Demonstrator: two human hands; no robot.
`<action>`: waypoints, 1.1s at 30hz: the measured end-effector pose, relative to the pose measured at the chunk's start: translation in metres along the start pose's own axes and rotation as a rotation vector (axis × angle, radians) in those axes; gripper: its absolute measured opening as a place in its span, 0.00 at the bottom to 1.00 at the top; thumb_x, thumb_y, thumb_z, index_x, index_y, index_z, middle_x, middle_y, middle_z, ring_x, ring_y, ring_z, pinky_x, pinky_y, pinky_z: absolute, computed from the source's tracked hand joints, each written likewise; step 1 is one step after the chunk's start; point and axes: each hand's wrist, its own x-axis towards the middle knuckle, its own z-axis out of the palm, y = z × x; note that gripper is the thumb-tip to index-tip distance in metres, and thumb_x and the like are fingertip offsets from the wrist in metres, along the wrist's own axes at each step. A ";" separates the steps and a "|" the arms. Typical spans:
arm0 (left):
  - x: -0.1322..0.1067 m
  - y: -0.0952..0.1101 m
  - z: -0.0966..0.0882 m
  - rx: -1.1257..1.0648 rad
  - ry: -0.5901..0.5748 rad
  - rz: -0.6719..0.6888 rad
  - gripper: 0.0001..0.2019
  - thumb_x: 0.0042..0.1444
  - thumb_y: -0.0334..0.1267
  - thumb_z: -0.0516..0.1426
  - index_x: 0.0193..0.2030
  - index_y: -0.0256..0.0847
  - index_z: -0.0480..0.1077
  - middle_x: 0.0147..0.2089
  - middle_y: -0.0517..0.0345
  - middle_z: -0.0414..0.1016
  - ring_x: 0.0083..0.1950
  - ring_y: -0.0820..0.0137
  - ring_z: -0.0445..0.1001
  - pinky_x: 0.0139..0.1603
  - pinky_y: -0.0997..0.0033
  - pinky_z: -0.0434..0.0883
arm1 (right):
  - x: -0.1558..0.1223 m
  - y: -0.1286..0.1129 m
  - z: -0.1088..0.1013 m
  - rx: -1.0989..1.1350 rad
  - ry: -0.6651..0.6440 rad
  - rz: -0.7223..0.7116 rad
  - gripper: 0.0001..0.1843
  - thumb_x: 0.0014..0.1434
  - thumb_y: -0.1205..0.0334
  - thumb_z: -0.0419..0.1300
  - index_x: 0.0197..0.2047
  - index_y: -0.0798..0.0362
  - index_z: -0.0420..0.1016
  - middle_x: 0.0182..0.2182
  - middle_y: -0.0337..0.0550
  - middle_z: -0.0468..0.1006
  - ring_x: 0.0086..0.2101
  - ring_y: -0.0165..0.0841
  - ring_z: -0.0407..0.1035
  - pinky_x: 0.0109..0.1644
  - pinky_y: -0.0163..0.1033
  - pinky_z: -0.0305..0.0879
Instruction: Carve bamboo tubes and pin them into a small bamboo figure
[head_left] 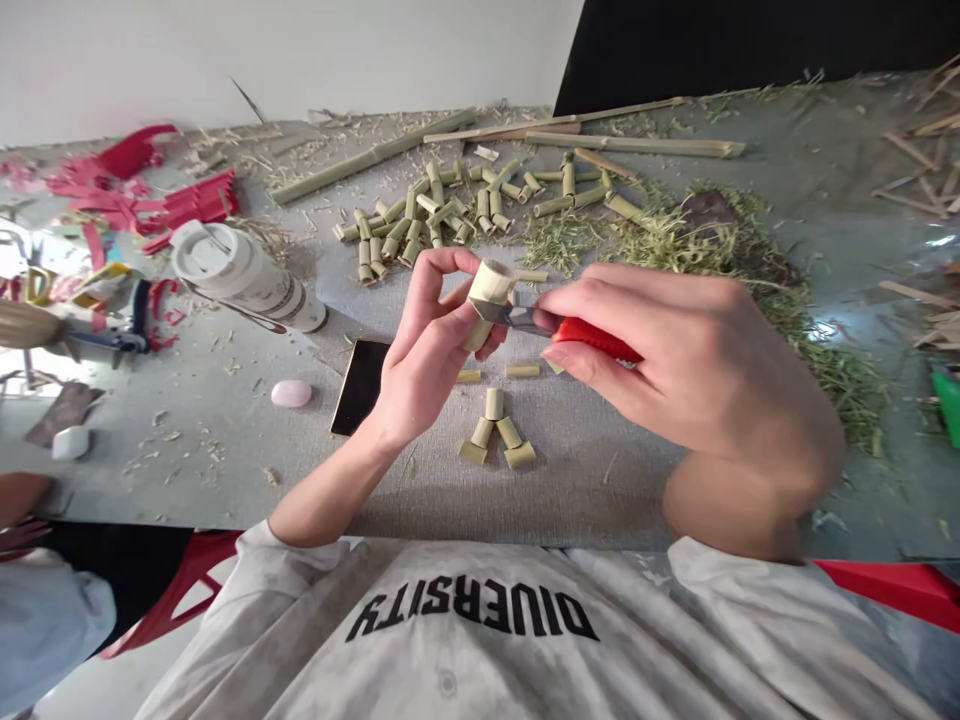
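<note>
My left hand (424, 350) is closed around a short pale bamboo tube (489, 290), held up above the grey table (600, 470). My right hand (675, 360) grips a red-handled knife (592, 338); its metal blade touches the side of the tube. Below the hands, several short cut bamboo pieces (496, 432) lie arranged on the table.
A heap of cut bamboo segments (450, 210) and long bamboo strips (630, 143) lie at the back. Green shavings (750, 270) cover the right side. A white lidded cup (240, 275) lies on its side at left, near a black phone (361, 385), a pink pebble (291, 393) and red scraps (150, 195).
</note>
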 end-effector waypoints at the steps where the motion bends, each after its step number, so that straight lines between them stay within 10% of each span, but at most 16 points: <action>1: 0.000 0.000 0.000 0.000 -0.005 0.010 0.09 0.64 0.42 0.66 0.49 0.49 0.74 0.39 0.58 0.77 0.34 0.68 0.71 0.35 0.67 0.70 | 0.000 0.000 0.000 -0.005 0.003 -0.001 0.12 0.79 0.58 0.57 0.48 0.53 0.79 0.36 0.41 0.77 0.33 0.34 0.71 0.36 0.42 0.62; 33: -0.006 0.007 0.000 0.211 0.143 0.199 0.11 0.68 0.45 0.69 0.56 0.53 0.81 0.51 0.57 0.82 0.47 0.65 0.82 0.55 0.63 0.82 | 0.001 -0.017 0.023 -0.134 0.094 0.129 0.14 0.78 0.65 0.51 0.53 0.54 0.78 0.33 0.40 0.82 0.27 0.31 0.70 0.30 0.40 0.56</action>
